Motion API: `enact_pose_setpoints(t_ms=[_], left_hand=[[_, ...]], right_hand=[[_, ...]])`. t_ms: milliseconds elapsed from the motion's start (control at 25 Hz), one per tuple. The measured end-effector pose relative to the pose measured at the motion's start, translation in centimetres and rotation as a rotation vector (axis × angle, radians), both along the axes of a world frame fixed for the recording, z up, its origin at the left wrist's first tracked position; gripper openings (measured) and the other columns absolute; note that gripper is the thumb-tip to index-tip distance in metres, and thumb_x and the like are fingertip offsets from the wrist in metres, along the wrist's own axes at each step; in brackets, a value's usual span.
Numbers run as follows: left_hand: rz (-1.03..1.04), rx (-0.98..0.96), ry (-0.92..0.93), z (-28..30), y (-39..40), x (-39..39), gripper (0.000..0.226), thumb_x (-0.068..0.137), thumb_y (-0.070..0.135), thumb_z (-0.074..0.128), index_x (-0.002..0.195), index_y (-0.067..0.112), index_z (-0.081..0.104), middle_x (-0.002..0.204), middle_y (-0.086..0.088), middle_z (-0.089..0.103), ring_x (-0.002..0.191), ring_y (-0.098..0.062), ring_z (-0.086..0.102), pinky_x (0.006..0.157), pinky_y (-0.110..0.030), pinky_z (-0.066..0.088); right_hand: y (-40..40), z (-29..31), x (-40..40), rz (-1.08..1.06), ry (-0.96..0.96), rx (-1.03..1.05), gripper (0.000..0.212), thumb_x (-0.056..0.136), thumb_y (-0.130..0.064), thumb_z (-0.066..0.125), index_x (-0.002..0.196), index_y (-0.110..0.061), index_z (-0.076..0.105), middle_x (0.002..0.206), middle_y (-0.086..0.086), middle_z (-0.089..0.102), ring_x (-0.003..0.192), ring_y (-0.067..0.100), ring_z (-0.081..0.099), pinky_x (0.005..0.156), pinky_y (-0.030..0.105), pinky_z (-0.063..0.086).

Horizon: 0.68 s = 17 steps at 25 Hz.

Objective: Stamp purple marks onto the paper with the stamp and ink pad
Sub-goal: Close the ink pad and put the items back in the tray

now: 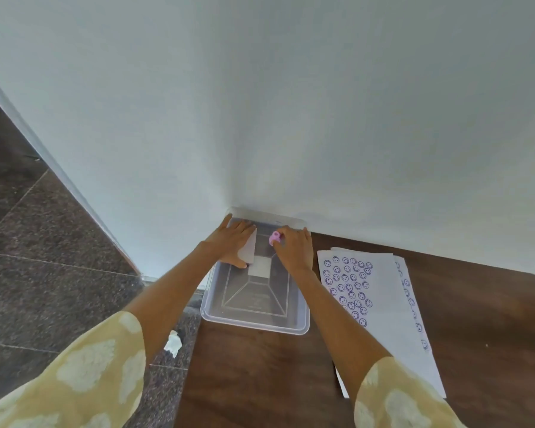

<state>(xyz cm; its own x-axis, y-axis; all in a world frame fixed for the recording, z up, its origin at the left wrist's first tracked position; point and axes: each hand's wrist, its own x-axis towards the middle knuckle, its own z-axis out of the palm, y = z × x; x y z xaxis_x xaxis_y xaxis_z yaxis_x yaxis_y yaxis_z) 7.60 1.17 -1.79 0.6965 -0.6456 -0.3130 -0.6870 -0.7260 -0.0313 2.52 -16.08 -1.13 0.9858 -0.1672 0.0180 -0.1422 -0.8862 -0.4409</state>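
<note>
Pinched in our right hand [292, 247] is the small pink plastic stamp [274, 238], held at the fingertips above the far end of a shallow clear plastic tray [303, 327]. Our left hand [233, 244] lies palm down at the tray's far left corner, fingers spread flat over a pale, flat rectangular piece [248, 251] that sticks out from under the palm; we cannot tell whether it is the ink pad or its lid, and the hand looks pressed on it rather than closed around it. Just nearer to us inside the tray sits a small white square piece [259, 267], touching the edge of the pale piece; its nature is also unclear. The tray rests on the far left corner of a dark brown wooden table [260, 372], its far rim against a white wall [291, 103]. Beside the tray, to the right, lies a stack of white paper sheets [393, 304]; the top sheet carries rows of purple smiley-face marks [348, 287] down its left half, and more marks show along the edge of a sheet beneath. Both our arms wear yellow sleeves with white cloud shapes [84, 375]. Off the table's left edge, on the speckled grey stone floor [44, 273], lies a crumpled white scrap [173, 344].
</note>
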Motion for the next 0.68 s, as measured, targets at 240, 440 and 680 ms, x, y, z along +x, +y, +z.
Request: enact_pose_setpoints(t_ms=[240,440,680], left_hand=[[0.220,-0.264,-0.158,-1.5,-1.1,-5.3,0.057,0.095,0.045,0.039,0.135,0.005,0.035,0.135,-0.017,0.047,0.124,-0.032,0.042,0.113,-0.040,0.025],[0.257,-0.212,-0.174,-2.4,-1.4,-6.2,0.054,0.099,0.045,0.026,0.134,0.005,0.034,0.139,-0.015,0.044,0.128,-0.031,0.040,0.118,-0.042,0.016],[0.270,-0.133,-0.170,-2.6,-1.5,-5.7,0.060,0.098,0.046,0.024,0.139,0.002,0.025,0.147,-0.018,0.033,0.135,-0.034,0.032,0.118,-0.046,0.011]], right_hand=[[0.2,-0.5,0.7,0.006,-0.029,0.003,0.019,0.086,-0.024,0.059,0.099,-0.010,0.062,0.093,0.013,0.072,0.093,0.029,0.060,0.101,0.039,0.036],[0.5,-0.7,0.5,-0.007,-0.023,0.052,0.020,0.087,-0.024,0.058,0.101,-0.011,0.062,0.098,0.013,0.070,0.097,0.028,0.056,0.089,0.038,0.044],[0.9,-0.9,0.9,-0.055,0.007,0.088,0.022,0.091,-0.024,0.052,0.105,-0.010,0.060,0.106,0.014,0.067,0.103,0.029,0.055,0.085,0.039,0.048]])
